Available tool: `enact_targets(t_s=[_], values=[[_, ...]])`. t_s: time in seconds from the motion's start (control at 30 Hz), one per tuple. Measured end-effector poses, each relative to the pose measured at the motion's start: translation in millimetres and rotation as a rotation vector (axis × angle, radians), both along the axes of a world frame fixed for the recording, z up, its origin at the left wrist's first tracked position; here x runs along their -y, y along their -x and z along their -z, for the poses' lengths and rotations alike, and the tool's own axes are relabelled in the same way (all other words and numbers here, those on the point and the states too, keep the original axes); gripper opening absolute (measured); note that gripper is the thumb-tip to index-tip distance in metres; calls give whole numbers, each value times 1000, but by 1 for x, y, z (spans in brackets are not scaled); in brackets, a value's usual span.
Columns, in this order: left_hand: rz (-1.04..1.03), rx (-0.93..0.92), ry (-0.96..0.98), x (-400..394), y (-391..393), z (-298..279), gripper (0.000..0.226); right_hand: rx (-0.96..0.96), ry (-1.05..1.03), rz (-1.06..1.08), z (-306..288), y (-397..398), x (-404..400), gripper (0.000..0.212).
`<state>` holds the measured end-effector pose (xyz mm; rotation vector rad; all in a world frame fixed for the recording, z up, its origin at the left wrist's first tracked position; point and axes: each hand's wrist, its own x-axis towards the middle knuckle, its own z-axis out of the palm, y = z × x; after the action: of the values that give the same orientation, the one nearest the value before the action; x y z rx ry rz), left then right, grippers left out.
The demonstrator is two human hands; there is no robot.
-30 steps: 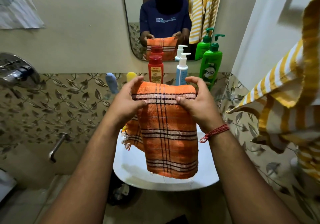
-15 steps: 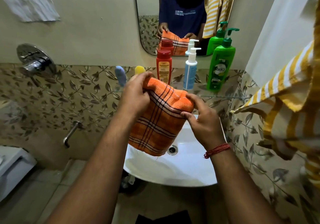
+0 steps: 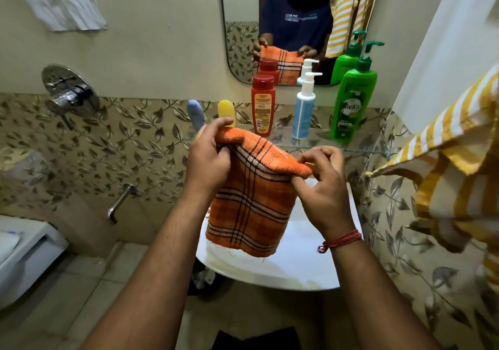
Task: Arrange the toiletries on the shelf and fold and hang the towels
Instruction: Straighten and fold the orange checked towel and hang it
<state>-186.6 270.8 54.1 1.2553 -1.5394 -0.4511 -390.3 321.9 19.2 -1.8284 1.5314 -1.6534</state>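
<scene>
**Orange plaid towel held folded over the sink**

The left hand [image 3: 209,157] pinches the upper left corner of the orange plaid towel [image 3: 251,195], thumb in front and fingers curled over the fold. The right hand [image 3: 322,185] grips the upper right corner between thumb and bent fingertips, and a red thread bracelet [image 3: 341,240] circles that wrist. The towel hangs doubled from both hands at the centre of the frame, its top edge sloping down to the right, its lower edge loose above the white sink [image 3: 297,274].

Just behind the hands, a glass shelf [image 3: 359,151] carries five toiletries in a row. From left: a blue bottle [image 3: 195,113], a yellow bottle [image 3: 226,110], both partly hidden by the left hand; a red bottle [image 3: 263,106] whose yellow label is too small to read; a white-and-blue pump bottle [image 3: 305,106]; and a green pump bottle [image 3: 352,101] marked "Vatika".

Above the shelf, the mirror [image 3: 243,25] reflects the person's dark shirt, the towel and the bottles. A yellow-and-white striped towel [image 3: 459,144] hangs at the right edge of the frame. A white cloth [image 3: 62,1] hangs at the upper left, with a chrome shower valve [image 3: 68,90] below it and a chrome spout [image 3: 120,201] lower on the leaf-patterned tiles [image 3: 113,144].
</scene>
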Motion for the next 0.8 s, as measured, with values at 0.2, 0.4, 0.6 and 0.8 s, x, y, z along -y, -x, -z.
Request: enact_targets(t_s=[0.2, 0.4, 0.6, 0.8], values=[[194, -229, 51, 18, -4, -4, 54, 104, 1, 37, -24, -14, -9, 28], [439, -309, 114, 47, 7, -26, 47, -16, 192, 304, -72, -35, -36, 37], [703, -405, 242, 49, 44, -69, 49, -163, 296, 591, -120, -44, -73, 39], [773, -434, 265, 64, 96, -120, 39, -455, 182, 728, -177, -44, -87, 49]])
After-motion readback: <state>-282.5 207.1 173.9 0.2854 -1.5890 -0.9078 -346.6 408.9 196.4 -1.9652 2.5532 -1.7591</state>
